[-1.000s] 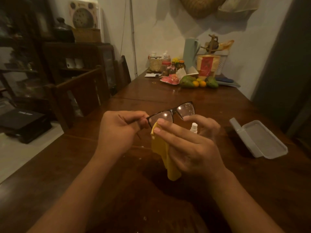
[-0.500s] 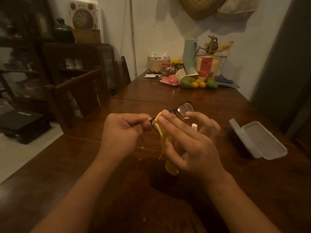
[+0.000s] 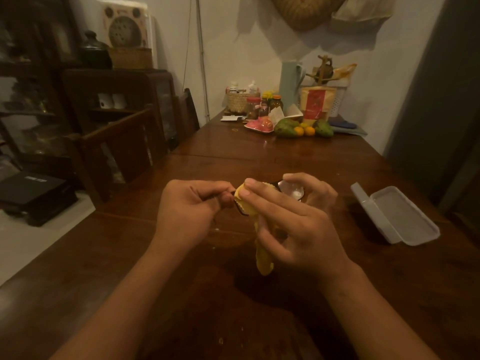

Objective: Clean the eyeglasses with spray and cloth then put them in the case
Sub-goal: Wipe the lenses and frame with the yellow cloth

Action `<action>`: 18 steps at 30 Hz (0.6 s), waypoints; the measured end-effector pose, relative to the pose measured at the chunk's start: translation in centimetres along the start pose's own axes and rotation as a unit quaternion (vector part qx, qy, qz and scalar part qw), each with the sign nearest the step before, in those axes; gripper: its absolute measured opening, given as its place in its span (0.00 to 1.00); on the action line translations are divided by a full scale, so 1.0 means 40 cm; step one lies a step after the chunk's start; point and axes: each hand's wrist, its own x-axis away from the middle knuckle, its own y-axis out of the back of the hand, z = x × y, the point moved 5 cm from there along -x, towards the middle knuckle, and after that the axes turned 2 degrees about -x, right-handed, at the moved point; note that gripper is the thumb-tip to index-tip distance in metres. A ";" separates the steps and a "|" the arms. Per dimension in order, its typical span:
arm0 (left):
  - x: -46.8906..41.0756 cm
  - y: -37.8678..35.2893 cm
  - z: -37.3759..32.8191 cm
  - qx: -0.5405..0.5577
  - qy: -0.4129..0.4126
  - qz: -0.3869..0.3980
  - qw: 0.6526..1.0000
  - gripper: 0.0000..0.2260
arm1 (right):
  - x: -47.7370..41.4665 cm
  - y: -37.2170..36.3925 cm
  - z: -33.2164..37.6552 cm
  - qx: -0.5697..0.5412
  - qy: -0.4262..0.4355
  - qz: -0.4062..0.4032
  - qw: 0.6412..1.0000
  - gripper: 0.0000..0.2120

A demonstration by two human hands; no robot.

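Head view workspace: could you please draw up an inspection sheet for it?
Surface: dark wooden table, glossy.
Job's things: eyeglasses held above the table; yellow cloth over one lens; case open, on the right; spray bottle not seen.
Clutter: fruit, jars and basket at the far end.
Grips: left grip pinches the frame's end; right grip pinches the cloth over the lens.
Cables: one cord down the wall.
Surroundings: chair and cabinet at left.
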 end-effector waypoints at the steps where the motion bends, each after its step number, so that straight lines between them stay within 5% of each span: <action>1: -0.001 0.001 0.002 -0.001 0.004 -0.003 1.000 0.18 | 0.003 0.003 -0.005 0.007 0.006 -0.006 1.000 0.22; 10: -0.005 0.005 0.006 -0.023 -0.001 -0.007 1.000 0.25 | 0.001 -0.002 -0.019 0.001 -0.066 -0.029 0.997 0.23; 18: -0.004 0.001 0.002 0.001 -0.003 -0.011 1.000 0.28 | 0.008 -0.003 -0.008 0.019 0.014 -0.013 1.000 0.20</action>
